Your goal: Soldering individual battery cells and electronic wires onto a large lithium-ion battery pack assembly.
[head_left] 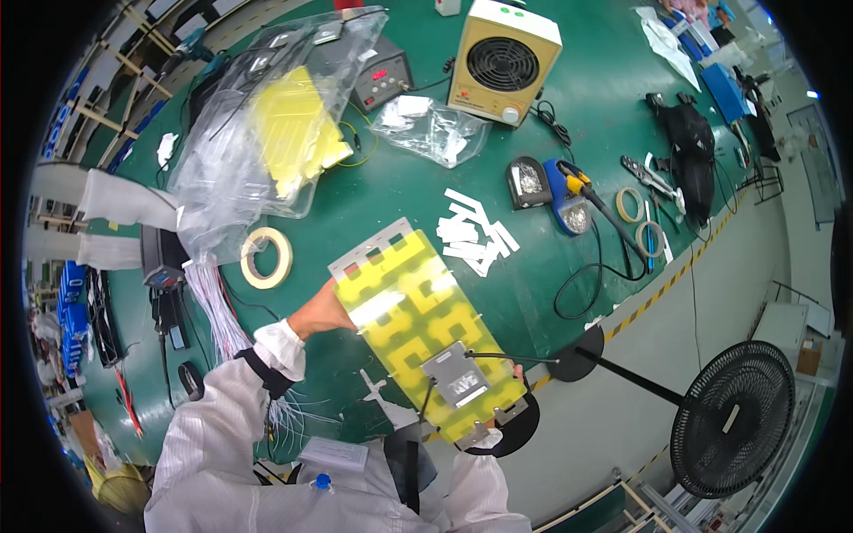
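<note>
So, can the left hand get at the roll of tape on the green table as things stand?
Probably yes, once it lets go. The left hand holds the edge of the yellow panel. The roll of tape lies just beyond it on the green table, with nothing between them.

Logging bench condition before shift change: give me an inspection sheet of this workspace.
Surface: green bench, crowded.
Job's things: yellow-taped metal panel with grey module, held above bench edge.
Clutter: tape roll, white strips, plastic bags, bench fan unit.
Grippers: left hand grips panel's left edge; right hand mostly hidden behind panel.
Cables: soldering iron lead; white wire bundle.
Surroundings: floor fan.
</note>
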A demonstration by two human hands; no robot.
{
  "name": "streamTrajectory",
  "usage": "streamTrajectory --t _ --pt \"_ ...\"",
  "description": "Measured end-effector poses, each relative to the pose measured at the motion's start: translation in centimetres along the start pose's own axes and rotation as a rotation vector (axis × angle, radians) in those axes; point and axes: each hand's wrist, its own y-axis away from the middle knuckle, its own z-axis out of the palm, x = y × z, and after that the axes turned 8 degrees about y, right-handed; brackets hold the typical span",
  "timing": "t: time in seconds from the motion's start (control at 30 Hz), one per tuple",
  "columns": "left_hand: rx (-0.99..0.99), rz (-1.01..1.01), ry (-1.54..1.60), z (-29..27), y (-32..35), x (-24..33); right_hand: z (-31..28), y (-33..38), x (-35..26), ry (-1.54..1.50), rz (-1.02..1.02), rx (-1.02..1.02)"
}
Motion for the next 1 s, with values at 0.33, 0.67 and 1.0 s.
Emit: streamTrajectory --t 0.33,0.67,1.0 --pt "0.137 0.084 0.022 9.5 11.7 4.1 -1.5 12.1 -3.2 0.4 -0.126 0.135" --pt "0.43 0.276 -0.25 20.2 33.2 9.3 -1.7 24.0 -4.0 0.636 -0.112 -0.101" --pt "0.675 0.184 -0.457 22.7 52.2 15.3 2.7 33.2 3.8 0.682 0.041 -0.352"
